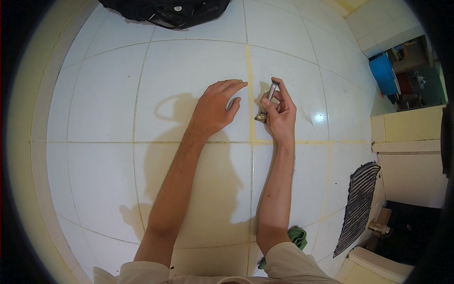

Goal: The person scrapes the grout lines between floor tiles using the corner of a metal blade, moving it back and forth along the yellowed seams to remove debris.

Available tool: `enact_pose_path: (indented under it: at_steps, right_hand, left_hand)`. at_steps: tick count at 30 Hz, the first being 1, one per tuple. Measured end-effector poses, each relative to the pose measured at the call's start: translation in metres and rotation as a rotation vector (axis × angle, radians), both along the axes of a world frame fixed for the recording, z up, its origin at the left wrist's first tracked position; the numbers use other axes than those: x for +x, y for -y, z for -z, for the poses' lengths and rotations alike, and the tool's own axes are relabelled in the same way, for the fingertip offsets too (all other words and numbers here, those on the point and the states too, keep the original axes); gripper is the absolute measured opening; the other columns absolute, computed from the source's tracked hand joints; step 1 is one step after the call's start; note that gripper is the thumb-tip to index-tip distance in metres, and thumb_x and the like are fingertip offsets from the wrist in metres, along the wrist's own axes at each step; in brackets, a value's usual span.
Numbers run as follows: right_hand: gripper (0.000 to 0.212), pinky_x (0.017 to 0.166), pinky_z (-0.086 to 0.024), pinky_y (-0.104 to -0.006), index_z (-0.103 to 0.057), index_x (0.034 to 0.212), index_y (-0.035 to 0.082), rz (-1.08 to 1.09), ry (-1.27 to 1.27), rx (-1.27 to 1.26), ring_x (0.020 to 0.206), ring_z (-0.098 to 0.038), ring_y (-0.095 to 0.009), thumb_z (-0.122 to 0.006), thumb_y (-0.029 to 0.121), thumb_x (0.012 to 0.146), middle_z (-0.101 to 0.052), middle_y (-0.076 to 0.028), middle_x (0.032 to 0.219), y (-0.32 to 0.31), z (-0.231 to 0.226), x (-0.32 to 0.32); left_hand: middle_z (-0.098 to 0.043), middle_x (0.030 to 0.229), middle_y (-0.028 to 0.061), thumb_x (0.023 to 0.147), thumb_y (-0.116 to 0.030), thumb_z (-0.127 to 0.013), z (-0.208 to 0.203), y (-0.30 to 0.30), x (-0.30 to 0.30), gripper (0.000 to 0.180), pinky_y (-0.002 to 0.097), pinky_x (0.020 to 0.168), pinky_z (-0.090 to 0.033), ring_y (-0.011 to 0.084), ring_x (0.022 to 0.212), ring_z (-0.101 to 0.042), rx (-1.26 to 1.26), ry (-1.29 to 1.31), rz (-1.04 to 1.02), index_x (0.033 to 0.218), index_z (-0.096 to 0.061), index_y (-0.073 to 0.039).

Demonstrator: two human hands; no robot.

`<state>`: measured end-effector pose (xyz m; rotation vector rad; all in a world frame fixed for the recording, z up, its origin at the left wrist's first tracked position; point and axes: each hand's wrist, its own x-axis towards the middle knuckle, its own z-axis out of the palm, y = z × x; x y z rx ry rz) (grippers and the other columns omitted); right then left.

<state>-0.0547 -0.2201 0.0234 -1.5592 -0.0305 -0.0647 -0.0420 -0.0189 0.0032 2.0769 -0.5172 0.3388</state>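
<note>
Right hand grips metal tool, seemingly a scraper; left hand flat on tile floor.

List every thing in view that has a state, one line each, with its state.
Left hand: open, fingers spread, resting flat on the floor tile.
Right hand: closed in a grip around the metal tool.
Metal tool: held tilted, lower end near the tile joint.
Striped mat: lying flat.
Green cloth: crumpled.

A white tiled floor with yellowish grout lines carries everything. A black bag lies at its far edge, a dark striped mat at the right, a green cloth near the person's knee, a blue bucket beyond.
</note>
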Motion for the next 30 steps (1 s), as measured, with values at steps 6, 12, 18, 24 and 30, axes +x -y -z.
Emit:
enact_pose_path:
  at_steps: [6,12,18,24,30]
  right_hand:
    - [0.057,0.053,-0.04,-0.0199,-0.052,0.148,0.003,0.022,-0.018,0.025,0.072,-0.056,-0.003,-0.066,-0.009,0.094,-0.066,-0.005,0.101,0.0,-0.002,-0.001]
    - [0.055,0.048,-0.036,-0.0201,-0.055,0.146,0.005,0.014,-0.024,0.052,0.064,-0.053,-0.001,-0.067,-0.008,0.094,-0.067,-0.005,0.099,0.0,-0.001,-0.001]
    - [0.053,0.036,-0.03,-0.0231,-0.058,0.143,0.004,0.064,-0.06,0.002,0.049,-0.047,-0.001,-0.069,-0.006,0.093,-0.067,-0.006,0.096,-0.002,-0.004,-0.002]
    - [0.053,0.035,-0.032,-0.0231,-0.058,0.143,0.004,0.108,-0.063,0.021,0.049,-0.047,-0.002,-0.07,-0.005,0.092,-0.066,-0.006,0.094,-0.005,-0.007,-0.002]
    - [0.053,0.036,-0.035,-0.0231,-0.057,0.143,0.005,0.066,-0.052,0.032,0.052,-0.05,-0.003,-0.07,-0.005,0.093,-0.067,-0.006,0.09,-0.004,-0.004,-0.001]
  left_hand:
    - [-0.067,0.131,0.0107,0.094,-0.009,-0.062,0.0,-0.001,0.0,0.037,0.0449,0.108,-0.046,0.0317,0.123,-0.06,0.006,0.009,-0.006,0.131,-0.065,-0.009]
    - [-0.067,0.13,0.0108,0.094,-0.009,-0.062,0.0,-0.001,0.0,0.037,0.0447,0.107,-0.046,0.0316,0.122,-0.06,0.011,-0.001,-0.001,0.131,-0.065,-0.008]
    - [-0.068,0.129,0.0109,0.094,-0.009,-0.062,-0.001,-0.002,0.0,0.037,0.0444,0.106,-0.046,0.0316,0.121,-0.061,0.002,0.001,0.0,0.131,-0.065,-0.008]
    - [-0.068,0.129,0.0109,0.094,-0.009,-0.062,-0.001,-0.002,0.0,0.036,0.0443,0.106,-0.046,0.0318,0.12,-0.061,0.0,-0.004,0.001,0.13,-0.066,-0.008]
    - [-0.068,0.128,0.0108,0.094,-0.009,-0.062,0.0,-0.002,0.001,0.036,0.0446,0.106,-0.047,0.032,0.12,-0.061,-0.006,0.019,0.005,0.129,-0.066,-0.007]
